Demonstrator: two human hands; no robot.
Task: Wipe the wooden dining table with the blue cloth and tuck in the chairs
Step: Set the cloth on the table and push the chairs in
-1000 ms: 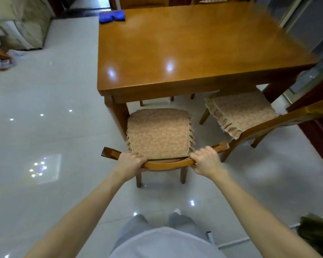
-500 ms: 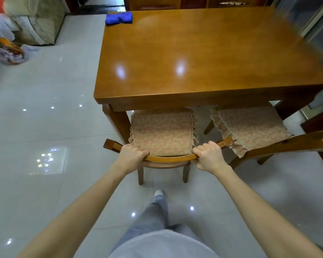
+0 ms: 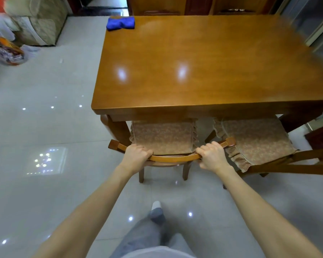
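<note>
Both hands are on the chair (image 3: 162, 146) here, the left hand (image 3: 136, 155) and the right hand (image 3: 212, 157) each wrapped tight around its curved top rail, one near each end, arms stretched forward. The seat cushion is partly under the edge of the wooden table (image 3: 203, 62), its front hidden by the tabletop, so this chair looks most of the way tucked, with a little push likely left. Just to its right, the second chair (image 3: 255, 142) sits angled and sticks out further, cushion mostly exposed, so that one seems not yet done. The blue cloth (image 3: 120, 23) lies bunched on the far left corner of the table, touched by nobody; the top is bare and glossy with two bright light reflections, which suggests the wiping may be finished, though I can't say for sure. More chair backs show at the far side, apparently pushed in. The floor (image 3: 45, 108) is pale shiny tile throwing back ceiling lights, a sofa (image 3: 39, 21) stands at the far left with some clutter beside it, and a socked foot (image 3: 157, 211) steps forward below.
</note>
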